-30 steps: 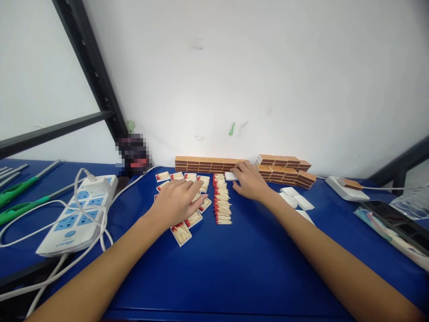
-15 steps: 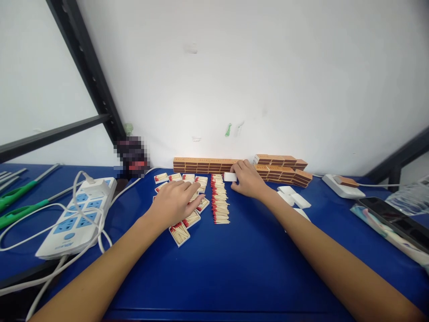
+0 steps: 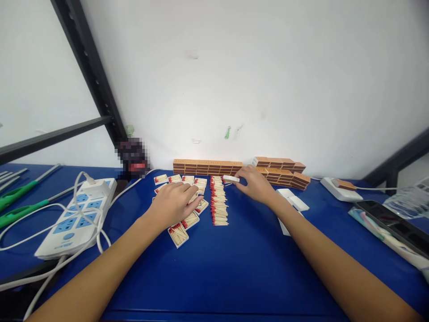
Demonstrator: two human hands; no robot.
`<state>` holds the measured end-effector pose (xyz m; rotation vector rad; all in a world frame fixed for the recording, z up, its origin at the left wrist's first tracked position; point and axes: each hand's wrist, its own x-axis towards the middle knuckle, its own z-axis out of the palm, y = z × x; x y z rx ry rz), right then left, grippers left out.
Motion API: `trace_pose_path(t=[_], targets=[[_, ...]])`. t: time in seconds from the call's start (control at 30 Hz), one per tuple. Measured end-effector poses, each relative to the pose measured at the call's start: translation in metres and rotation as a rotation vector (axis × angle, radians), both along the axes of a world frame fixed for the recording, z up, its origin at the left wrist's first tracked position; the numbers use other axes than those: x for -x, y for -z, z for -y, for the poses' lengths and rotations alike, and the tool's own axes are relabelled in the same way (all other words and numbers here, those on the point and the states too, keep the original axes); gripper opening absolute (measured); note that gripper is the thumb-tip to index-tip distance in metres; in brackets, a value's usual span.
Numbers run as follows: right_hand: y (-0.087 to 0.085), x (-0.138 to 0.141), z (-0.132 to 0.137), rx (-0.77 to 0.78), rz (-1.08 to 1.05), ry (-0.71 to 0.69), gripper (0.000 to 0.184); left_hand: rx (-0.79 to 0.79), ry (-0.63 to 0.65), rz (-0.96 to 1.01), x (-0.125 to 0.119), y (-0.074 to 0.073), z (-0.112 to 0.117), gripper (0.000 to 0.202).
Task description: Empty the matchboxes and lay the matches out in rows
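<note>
Tray [image 3: 230, 178] is tilting up near the table's [image 3: 234, 277] back edge, baring some matches [image 3: 219, 204]; right hand [image 3: 256, 184] is pinching its end. Left hand [image 3: 174, 201] is loosely covering filled trays [image 3: 178, 235], any hold hidden.

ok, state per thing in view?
Left hand: over match trays
Match trays: open, filled
Right hand: gripping white piece
White piece: held
Loose matches: lined up, heads left
Brown boxes: mostly stacked
Other white pieces: lying loose
Power strip: adapter plugged in
Green tools: lying down

White tray [image 3: 231, 178] now seemingly aslant.
</note>
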<state>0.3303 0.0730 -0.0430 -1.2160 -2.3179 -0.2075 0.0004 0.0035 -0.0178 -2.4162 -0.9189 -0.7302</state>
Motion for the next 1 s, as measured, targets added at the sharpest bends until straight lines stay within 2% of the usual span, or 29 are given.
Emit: trace_pose_path(t=[0.13, 0.33, 0.4, 0.47, 0.57, 0.7, 0.87, 1.0], targets=[[-0.015, -0.019, 0.006, 0.032, 0.055, 0.087, 0.011, 0.004, -0.009, -0.008, 0.001, -0.001, 0.0, 0.029], [-0.035, -0.081, 0.018, 0.32, 0.234, 0.337, 0.008, 0.051, -0.035, -0.026, 0.002, 0.002, -0.001, 0.028], [-0.038, -0.093, 0.022, 0.396, 0.201, 0.349, 0.013, 0.08, -0.046, -0.046, 0.001, 0.003, -0.001, 0.026], [-0.041, -0.094, 0.026, 0.463, 0.156, 0.33, 0.025, 0.105, -0.062, -0.063, 0.001, 0.003, -0.001, 0.025], [-0.043, -0.072, 0.03, 0.453, 0.13, 0.289, 0.034, 0.144, -0.101, -0.072, 0.001, 0.003, -0.001, 0.026], [-0.035, -0.021, 0.038, 0.29, 0.105, 0.144, 0.018, 0.194, -0.123, -0.054, 0.003, 0.003, -0.002, 0.023], [-0.019, 0.036, 0.055, 0.131, -0.025, -0.088, 0.017, 0.239, 0.003, -0.043, 0.002, 0.0, 0.0, 0.026], [-0.017, 0.059, 0.066, 0.083, -0.046, -0.179, 0.014, 0.302, 0.033, -0.071, 0.002, -0.002, 0.001, 0.025]])
